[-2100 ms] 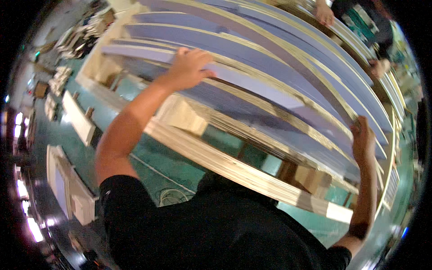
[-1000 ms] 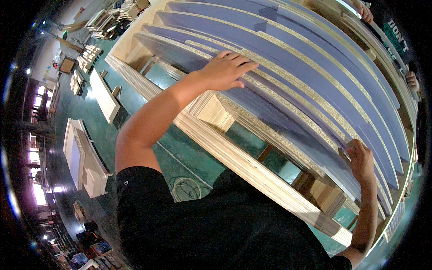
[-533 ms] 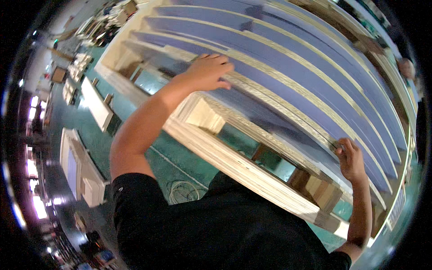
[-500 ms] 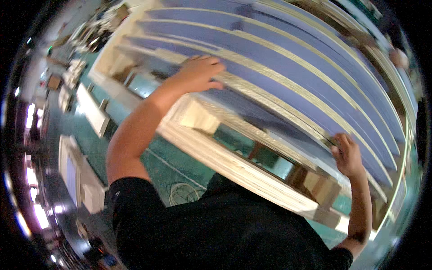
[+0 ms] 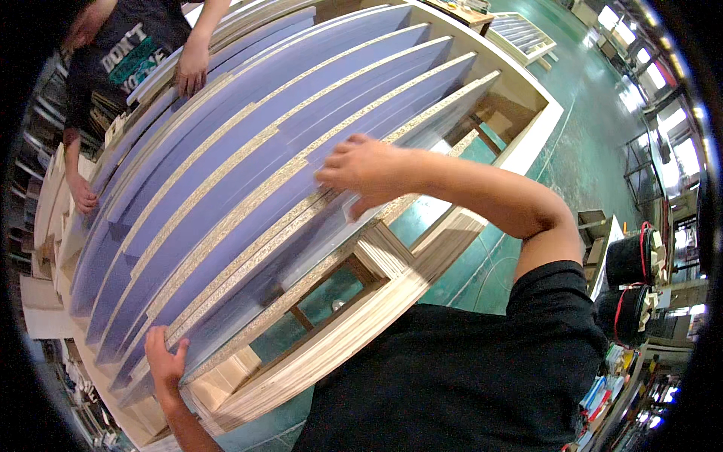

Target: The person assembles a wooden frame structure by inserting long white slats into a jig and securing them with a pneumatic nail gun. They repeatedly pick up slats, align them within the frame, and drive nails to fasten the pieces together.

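Several chipboard panels with blue-purple faces stand on edge, side by side, in a large wooden frame (image 5: pixel 339 363). My left hand (image 5: pixel 164 361) is at the lower left end of the nearest panel (image 5: pixel 233 290), thumb apart from the fingers and the panel's edge between them. Farther up, my right hand (image 5: pixel 365 175) reaches over the panels' top edges. Its fingers curl over an edge and its thumb lies down on the near side. The right hand is slightly blurred, and its fingertips are partly hidden.
Across the frame, a co-worker's hand (image 5: pixel 192 69) rests on the far panels, with their other hand (image 5: pixel 81 194) lower left. Black bins (image 5: pixel 631 256) with red bands stand at right. Another slatted frame (image 5: pixel 520 38) lies at the back on the green floor (image 5: pixel 584 98).
My view has swung round, bringing the co-worker and the floor at right into sight. Both my hands remain at the panels; my right arm now reaches across their middle, and my left is at the lower end.
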`<state>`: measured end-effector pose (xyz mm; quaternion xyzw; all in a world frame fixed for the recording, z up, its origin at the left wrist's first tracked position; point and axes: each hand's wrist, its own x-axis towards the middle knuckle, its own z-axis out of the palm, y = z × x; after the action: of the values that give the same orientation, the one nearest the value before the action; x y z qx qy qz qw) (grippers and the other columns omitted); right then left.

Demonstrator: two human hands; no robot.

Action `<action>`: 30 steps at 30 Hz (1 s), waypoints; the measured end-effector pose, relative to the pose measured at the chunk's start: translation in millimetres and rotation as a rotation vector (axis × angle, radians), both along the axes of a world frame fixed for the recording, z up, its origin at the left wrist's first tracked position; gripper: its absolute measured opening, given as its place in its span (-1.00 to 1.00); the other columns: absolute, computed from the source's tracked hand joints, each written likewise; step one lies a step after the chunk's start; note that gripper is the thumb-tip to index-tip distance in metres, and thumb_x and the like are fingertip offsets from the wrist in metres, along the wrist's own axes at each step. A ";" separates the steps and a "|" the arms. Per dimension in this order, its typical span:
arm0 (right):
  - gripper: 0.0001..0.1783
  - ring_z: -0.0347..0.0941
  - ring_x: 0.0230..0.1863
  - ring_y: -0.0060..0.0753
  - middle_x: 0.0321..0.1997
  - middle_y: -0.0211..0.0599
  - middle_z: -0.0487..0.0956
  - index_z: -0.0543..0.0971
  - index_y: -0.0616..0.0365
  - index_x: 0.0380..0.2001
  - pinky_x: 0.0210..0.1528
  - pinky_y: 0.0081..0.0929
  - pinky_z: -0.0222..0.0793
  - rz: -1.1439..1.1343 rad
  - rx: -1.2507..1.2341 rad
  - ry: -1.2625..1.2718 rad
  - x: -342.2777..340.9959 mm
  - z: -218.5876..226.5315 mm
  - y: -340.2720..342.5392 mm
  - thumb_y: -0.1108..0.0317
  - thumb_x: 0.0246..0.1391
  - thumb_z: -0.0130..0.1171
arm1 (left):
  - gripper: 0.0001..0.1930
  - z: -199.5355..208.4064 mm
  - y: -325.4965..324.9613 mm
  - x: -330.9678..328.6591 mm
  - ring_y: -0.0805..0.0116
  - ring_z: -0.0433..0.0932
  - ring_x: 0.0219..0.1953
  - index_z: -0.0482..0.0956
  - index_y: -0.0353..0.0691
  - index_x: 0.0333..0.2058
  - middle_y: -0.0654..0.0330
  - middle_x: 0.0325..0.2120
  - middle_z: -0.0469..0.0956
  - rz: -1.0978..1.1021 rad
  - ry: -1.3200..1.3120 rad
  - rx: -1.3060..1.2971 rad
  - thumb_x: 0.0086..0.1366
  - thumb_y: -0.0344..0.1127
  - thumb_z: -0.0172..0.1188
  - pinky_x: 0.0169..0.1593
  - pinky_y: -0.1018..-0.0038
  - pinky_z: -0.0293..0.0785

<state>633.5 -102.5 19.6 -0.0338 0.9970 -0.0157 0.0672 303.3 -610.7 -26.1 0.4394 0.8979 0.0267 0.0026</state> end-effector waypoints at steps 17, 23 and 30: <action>-0.29 0.35 0.22 0.02 0.14 -0.12 0.46 0.39 0.12 0.20 0.30 -0.13 0.27 -0.120 -0.112 0.006 15.6 6.7 1.8 0.45 -0.09 0.34 | -0.41 17.6 105.1 49.2 0.01 0.55 -0.06 0.57 -0.22 -0.11 0.05 -0.16 0.58 -0.259 0.004 0.009 0.10 0.17 0.39 0.02 0.16 0.43; -0.43 0.47 0.07 0.22 -0.01 0.04 0.55 0.53 0.28 0.02 0.08 -0.11 0.42 -0.204 -0.325 -0.077 -12.7 -3.3 7.3 0.50 -0.14 0.43 | -0.43 21.2 65.2 30.7 0.05 0.55 -0.06 0.57 -0.18 -0.11 0.11 -0.17 0.58 -0.150 -0.045 -0.005 0.10 0.18 0.36 0.01 0.16 0.44; -0.62 0.50 -0.26 0.04 -0.33 -0.16 0.57 0.59 0.14 -0.35 -0.11 -0.14 0.42 -0.092 -0.172 0.158 -21.6 -16.9 3.9 0.31 -0.28 0.51 | -0.44 12.0 59.5 25.9 0.06 0.54 -0.04 0.56 -0.16 -0.10 0.11 -0.19 0.57 -0.149 -0.070 0.016 0.12 0.18 0.32 0.03 0.12 0.44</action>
<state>611.9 -98.6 2.7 0.0052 0.9947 -0.1014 -0.0153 329.2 -551.2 -14.0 0.5037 0.8619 0.0490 0.0326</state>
